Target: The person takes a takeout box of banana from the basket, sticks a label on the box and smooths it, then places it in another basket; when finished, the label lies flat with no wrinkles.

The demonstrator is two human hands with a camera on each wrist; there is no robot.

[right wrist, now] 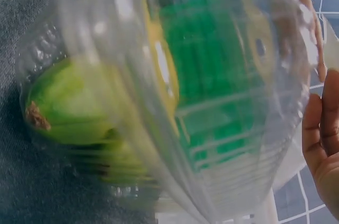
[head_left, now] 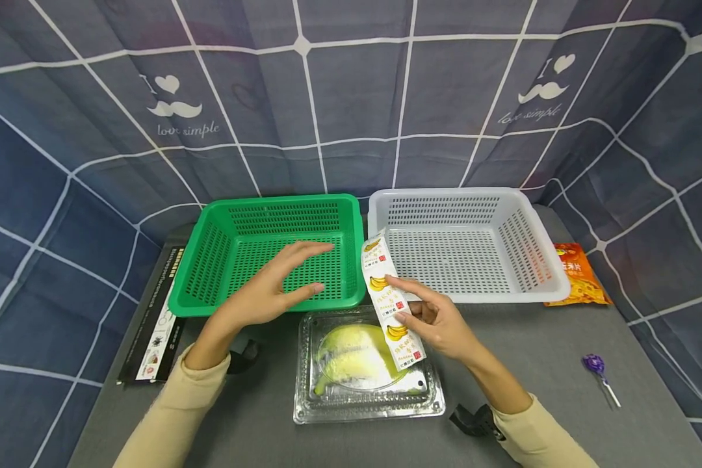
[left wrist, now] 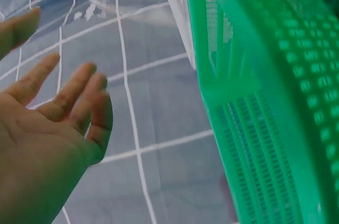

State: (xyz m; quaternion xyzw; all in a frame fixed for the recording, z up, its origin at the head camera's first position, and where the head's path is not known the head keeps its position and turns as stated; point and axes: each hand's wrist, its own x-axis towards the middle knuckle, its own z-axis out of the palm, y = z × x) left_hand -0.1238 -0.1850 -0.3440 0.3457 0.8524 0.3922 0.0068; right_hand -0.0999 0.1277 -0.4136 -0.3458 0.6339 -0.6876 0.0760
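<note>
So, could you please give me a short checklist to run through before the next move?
1. Right hand has hold of the banana-printed packet: ok, finger and thumb are on it.
2. Left hand free: ok, it holds nothing.
3. Green basket fully visible from the head view: not ok, the left hand covers part.
4. White basket upright: ok.
5. Clear container fastened shut: cannot tell.
6. Packet off the container: cannot tell, they overlap in the head view.
</note>
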